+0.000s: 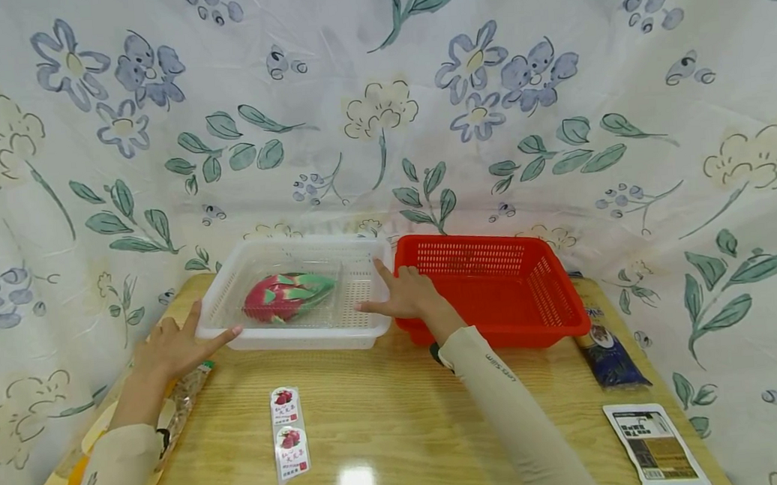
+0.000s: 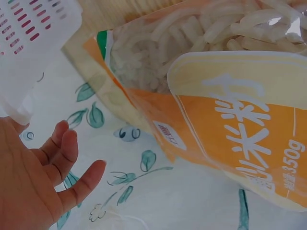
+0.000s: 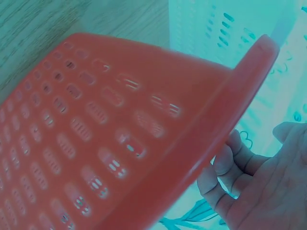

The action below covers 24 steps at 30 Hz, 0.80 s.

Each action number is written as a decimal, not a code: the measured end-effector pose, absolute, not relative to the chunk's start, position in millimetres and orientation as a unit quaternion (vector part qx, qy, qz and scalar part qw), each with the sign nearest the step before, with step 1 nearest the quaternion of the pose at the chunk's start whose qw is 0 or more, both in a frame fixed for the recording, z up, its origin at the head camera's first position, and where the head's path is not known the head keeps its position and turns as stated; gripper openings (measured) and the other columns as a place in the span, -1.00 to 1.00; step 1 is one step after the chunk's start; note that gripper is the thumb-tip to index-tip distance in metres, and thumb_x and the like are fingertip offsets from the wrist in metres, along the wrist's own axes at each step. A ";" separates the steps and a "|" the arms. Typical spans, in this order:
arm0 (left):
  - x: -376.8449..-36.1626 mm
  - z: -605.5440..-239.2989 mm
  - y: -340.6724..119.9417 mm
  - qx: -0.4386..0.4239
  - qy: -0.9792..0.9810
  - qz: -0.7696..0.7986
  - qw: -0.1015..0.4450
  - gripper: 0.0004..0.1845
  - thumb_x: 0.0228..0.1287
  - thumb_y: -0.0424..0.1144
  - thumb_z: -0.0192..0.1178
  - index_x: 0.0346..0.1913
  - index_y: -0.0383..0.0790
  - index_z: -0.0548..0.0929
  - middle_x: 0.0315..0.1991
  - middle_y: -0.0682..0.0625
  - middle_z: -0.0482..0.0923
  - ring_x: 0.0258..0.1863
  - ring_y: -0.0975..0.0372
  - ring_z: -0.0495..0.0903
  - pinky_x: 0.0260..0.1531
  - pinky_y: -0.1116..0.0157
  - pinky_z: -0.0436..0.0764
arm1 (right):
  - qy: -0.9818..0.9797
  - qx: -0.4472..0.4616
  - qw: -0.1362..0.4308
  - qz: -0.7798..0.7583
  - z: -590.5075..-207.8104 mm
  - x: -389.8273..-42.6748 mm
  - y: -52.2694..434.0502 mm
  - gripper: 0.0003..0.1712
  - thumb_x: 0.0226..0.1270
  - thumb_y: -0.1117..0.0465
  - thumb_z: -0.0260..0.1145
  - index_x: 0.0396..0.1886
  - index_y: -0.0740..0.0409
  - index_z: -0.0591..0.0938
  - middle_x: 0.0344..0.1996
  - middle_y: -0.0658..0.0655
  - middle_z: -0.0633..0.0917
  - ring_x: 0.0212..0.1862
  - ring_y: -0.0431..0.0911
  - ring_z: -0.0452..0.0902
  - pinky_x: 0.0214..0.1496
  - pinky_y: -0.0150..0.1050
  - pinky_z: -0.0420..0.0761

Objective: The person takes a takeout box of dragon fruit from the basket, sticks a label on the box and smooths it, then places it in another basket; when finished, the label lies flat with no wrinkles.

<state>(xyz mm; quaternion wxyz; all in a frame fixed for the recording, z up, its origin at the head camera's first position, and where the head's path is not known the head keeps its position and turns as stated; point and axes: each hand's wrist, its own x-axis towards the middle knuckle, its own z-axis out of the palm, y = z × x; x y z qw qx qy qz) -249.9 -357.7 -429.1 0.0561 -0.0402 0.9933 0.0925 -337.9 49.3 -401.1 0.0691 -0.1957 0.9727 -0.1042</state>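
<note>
A white perforated basket (image 1: 303, 338) stands at the back of the table. It holds a clear plastic box (image 1: 340, 291) with a red and green dragon fruit (image 1: 284, 296) inside. My left hand (image 1: 174, 350) is at the basket's front left corner, its thumb along the rim and its fingers spread. At the opposite end my right hand (image 1: 407, 295) lies over the right rim, thumb pointing inward. In the right wrist view, its loosely bent fingers (image 3: 220, 160) are beside the rim of a red basket (image 3: 192, 158); whether they touch it I cannot tell.
The red basket stands right beside the white one. A strip of dragon fruit stickers (image 1: 289, 433) lies in front. An orange and clear bag of noodles (image 2: 225, 110) is by my left forearm. A blue packet (image 1: 609, 355) and a white-edged pack (image 1: 656, 445) lie at the right edge.
</note>
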 end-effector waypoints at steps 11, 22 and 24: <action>-249.9 -430.4 -358.8 -0.044 0.994 0.086 0.059 0.22 0.17 0.65 -0.30 0.58 -0.18 -0.35 0.25 -0.70 0.12 0.16 -0.55 0.21 -0.12 -0.46 0.31 | 0.971 -0.202 0.062 -0.108 -402.9 -339.0 35.6 0.18 0.12 -0.65 -0.02 0.62 -0.31 -0.17 0.33 0.33 0.40 0.25 0.15 0.34 0.11 -0.02 0.55; -247.8 -427.2 -355.2 -0.040 0.994 0.082 0.059 0.22 0.18 0.65 -0.31 0.57 -0.21 -0.35 0.26 -0.68 0.13 0.17 -0.55 0.21 -0.13 -0.47 0.32 | 0.966 -0.221 0.059 -0.122 -403.4 -338.0 22.1 0.18 0.14 -0.64 -0.02 0.63 -0.25 -0.14 0.43 0.35 0.32 0.35 0.20 0.32 0.17 0.04 0.54; -247.8 -426.1 -354.8 -0.038 0.994 0.080 0.059 0.22 0.18 0.64 -0.31 0.57 -0.22 -0.35 0.26 -0.68 0.13 0.17 -0.55 0.21 -0.12 -0.48 0.32 | 0.965 -0.223 0.057 -0.123 -404.2 -338.1 20.4 0.18 0.15 -0.64 -0.03 0.63 -0.24 -0.14 0.43 0.35 0.31 0.37 0.20 0.32 0.13 0.02 0.56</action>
